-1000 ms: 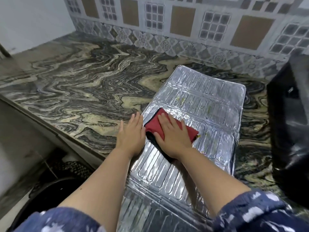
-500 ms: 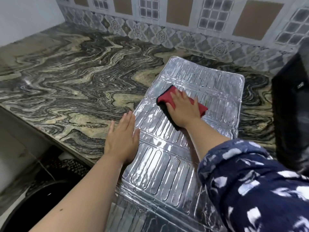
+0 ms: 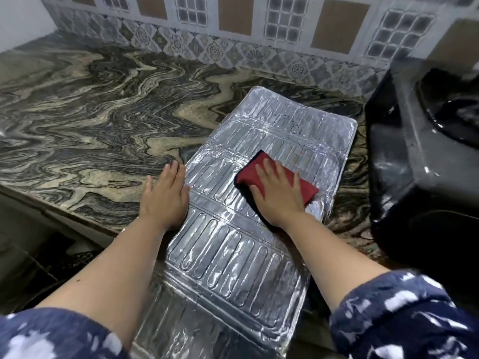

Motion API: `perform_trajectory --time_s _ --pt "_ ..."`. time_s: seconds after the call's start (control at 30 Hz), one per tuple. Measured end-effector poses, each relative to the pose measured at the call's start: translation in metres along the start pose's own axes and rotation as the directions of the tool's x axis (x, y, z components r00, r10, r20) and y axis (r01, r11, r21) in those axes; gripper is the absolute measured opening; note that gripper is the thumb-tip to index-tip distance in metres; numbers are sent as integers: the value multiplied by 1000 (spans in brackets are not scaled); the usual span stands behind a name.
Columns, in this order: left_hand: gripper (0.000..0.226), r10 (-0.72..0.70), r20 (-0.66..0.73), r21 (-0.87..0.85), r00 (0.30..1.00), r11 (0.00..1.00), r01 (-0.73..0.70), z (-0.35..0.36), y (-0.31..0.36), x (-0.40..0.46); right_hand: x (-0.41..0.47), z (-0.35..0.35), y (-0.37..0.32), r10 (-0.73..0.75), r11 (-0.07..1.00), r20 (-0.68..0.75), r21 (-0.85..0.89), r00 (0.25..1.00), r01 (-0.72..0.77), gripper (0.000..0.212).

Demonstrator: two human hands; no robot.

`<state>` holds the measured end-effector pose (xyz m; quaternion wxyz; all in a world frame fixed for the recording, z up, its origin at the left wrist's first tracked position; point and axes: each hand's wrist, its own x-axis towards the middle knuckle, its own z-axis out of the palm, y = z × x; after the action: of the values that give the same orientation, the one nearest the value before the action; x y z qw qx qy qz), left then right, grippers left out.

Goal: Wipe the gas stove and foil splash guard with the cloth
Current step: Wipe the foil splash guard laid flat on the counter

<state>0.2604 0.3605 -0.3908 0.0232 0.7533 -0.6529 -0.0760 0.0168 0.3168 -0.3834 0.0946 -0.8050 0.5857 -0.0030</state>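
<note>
Foil splash guard: I see the ribbed, silvery aluminium-foil splash guard lying flat and unfolded on the counter, running from the bottom centre of the frame up toward the upper right of centre; its near end hangs past the counter edge at the bottom.
Cloth: the red cloth with a dark edge lies on the guard's right-of-centre part, just right of frame centre, folded into a rough rectangle.
Right hand: my view shows the right hand pressed flat on the cloth, palm down, fingers spread and pointing to the upper left; it is not clenched, it pins the cloth against the foil.
Left hand: the left hand rests palm down, fingers straight and together, laid open across the guard's left edge at frame centre, partly on foil and partly on stone; it grips nothing.
Gas stove: the black, glossy gas stove fills the right edge of the frame, just beside the guard's right side; neither hand touches it.
Counter: a wavy grey, black and cream marble-patterned stone counter takes up the left and middle.
Wall: patterned grey and brown wall tiles run along the top of the frame.
Sleeves: dark blue sleeves with white blotches show at both lower corners.
</note>
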Motion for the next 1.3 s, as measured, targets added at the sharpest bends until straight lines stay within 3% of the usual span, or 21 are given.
perform_trajectory --time_s 0.17,0.23,0.33,0.47,0.93,1.03,1.17,1.3 --pt "61 -81 -37 -64 996 995 78 -10 19 5 -20 -4 -18 -136 991 24 5 990 136 52" --pt "63 -47 -89 -66 995 997 41 -10 35 13 -28 -8 -17 -163 985 -11 -56 987 162 52" --pt "58 8 -40 -67 999 998 -10 -5 52 30 -45 -4 -17 -194 977 -47 -97 980 188 55" --pt "59 2 -33 -34 999 999 -3 6 52 37 -55 12 -15 -129 992 -10 -11 992 129 63" --pt "62 44 -63 15 997 999 -43 11 47 37 23 -3 48 138 984 -50 -108 989 -143 67" --pt "62 48 -65 15 997 999 -47 10 43 32 14 1 39 80 989 -98 -120 992 -92 67" --pt "62 21 -60 2 998 1000 -21 9 23 6 -8 2 14 -53 998 -97 27 994 55 58" --pt "61 -42 -36 -21 998 999 41 1 5 -19 -27 8 -9 -163 987 -26 1 986 163 57"
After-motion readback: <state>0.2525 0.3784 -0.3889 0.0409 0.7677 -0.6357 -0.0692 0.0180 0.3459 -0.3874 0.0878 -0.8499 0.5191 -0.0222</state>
